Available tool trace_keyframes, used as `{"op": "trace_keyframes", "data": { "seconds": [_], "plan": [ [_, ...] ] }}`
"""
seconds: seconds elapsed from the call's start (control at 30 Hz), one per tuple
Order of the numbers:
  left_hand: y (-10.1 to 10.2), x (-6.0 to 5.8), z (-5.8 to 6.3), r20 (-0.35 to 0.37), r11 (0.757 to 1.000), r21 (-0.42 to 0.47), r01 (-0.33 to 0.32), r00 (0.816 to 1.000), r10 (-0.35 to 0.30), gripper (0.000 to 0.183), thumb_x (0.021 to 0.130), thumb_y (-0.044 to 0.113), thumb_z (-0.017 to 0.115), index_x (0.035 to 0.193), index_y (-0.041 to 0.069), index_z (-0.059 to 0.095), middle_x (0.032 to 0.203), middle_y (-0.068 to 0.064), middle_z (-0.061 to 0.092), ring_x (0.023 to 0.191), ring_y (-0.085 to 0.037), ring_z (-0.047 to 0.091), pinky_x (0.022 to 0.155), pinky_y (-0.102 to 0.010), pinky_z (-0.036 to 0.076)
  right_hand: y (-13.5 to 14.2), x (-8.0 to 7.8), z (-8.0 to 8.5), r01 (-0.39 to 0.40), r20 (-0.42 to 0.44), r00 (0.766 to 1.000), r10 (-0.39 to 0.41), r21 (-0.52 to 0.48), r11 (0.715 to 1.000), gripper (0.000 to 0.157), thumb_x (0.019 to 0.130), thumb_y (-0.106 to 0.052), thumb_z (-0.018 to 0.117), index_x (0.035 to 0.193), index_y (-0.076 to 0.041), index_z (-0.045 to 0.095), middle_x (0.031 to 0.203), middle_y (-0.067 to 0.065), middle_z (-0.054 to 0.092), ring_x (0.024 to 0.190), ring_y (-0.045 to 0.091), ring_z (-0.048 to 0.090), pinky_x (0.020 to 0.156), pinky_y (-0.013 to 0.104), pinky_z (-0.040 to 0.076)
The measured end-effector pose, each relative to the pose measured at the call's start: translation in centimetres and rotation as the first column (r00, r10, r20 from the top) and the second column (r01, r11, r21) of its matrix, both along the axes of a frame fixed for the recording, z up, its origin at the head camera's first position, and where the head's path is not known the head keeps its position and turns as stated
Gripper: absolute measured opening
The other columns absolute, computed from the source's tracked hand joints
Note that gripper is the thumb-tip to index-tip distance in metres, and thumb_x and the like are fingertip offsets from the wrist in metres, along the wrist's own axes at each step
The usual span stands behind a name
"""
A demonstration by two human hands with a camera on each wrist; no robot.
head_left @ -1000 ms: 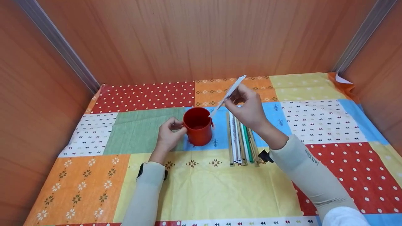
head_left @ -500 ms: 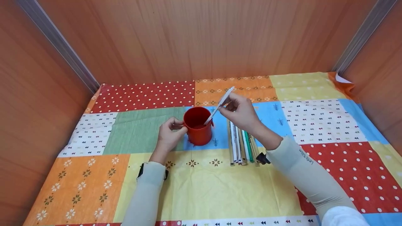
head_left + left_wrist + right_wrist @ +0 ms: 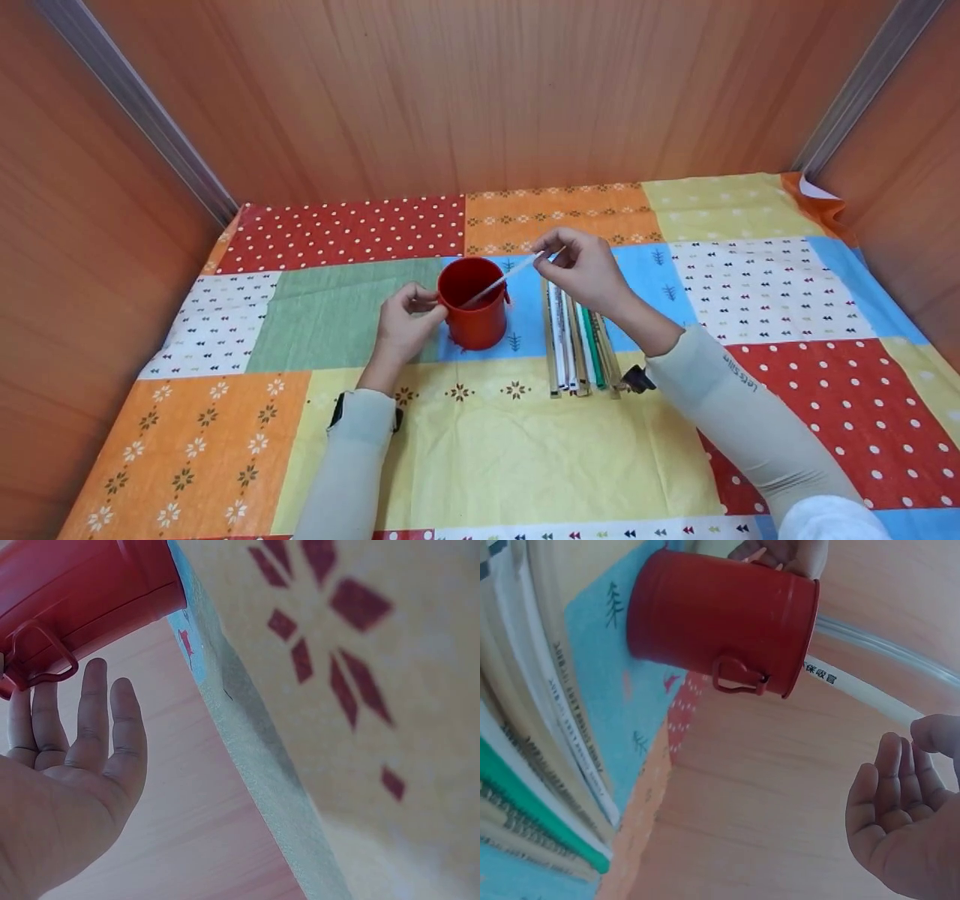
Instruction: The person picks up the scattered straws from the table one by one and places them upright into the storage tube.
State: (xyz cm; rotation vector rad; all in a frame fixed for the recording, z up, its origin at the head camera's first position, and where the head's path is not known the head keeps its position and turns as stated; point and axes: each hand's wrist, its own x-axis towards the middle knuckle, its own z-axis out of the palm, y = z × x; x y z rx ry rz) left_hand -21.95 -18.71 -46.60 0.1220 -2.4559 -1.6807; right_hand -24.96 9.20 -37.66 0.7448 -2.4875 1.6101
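Note:
A red metal cup with small wire handles stands upright on the blue patch of the cloth. My left hand pinches the cup's left side near the rim; in the left wrist view a handle is by its fingertips, and the thumb is mostly out of sight. A white paper-wrapped straw leans over the cup's right rim, its lower end inside. Thumb and forefinger of my right hand pinch the straw's upper end. Printed characters show on its wrapper in the right wrist view.
Several wrapped straws, white, brown and one green, lie side by side right of the cup, partly under the right hand. A patchwork cloth covers the table. Wooden panels enclose the back and sides.
My right hand has moved down and left, then slightly back right, lowering the straw's end into the cup. The straw now leans flatter. My left hand has stayed at the cup.

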Motion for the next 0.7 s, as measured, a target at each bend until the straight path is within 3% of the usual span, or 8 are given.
{"op": "trace_keyframes", "data": {
  "seconds": [0.2,0.47,0.7],
  "plan": [
    [0.0,0.0,0.1,-0.006,1.000,0.009,0.001,1.000,-0.001,0.016,0.080,0.022,0.072,0.093,0.016,0.065,0.104,0.001,0.067,0.099,-0.017,0.063,0.079,-0.036,0.057,1.8,-0.9,-1.2,0.007,-0.021,1.000,-0.007,0.030,1.000,0.014,0.088,-0.013,0.067,0.101,-0.010,0.066,0.092,0.007,0.066,0.072,0.021,0.060,0.068,0.025,0.051],
    [-0.1,0.1,-0.1,-0.015,1.000,0.009,-0.005,1.000,0.005,0.017,0.079,0.023,0.073,0.093,0.016,0.065,0.103,0.000,0.068,0.099,-0.018,0.063,0.073,-0.034,0.057,4.1,-1.6,-2.9,0.075,-0.039,0.997,-0.072,0.094,0.993,0.012,0.089,-0.017,0.064,0.099,-0.011,0.066,0.089,0.004,0.066,0.071,0.025,0.060,0.067,0.028,0.049],
    [0.0,0.1,-0.1,-0.014,1.000,0.019,-0.001,1.000,0.001,0.017,0.079,0.022,0.073,0.093,0.016,0.065,0.105,0.000,0.067,0.100,-0.019,0.064,0.077,-0.035,0.057,5.9,-2.0,-4.7,0.120,0.059,0.989,-0.136,0.219,0.968,0.020,0.090,-0.022,0.061,0.103,-0.008,0.065,0.090,0.008,0.066,0.075,0.023,0.058,0.066,0.032,0.045]
  ]
}}
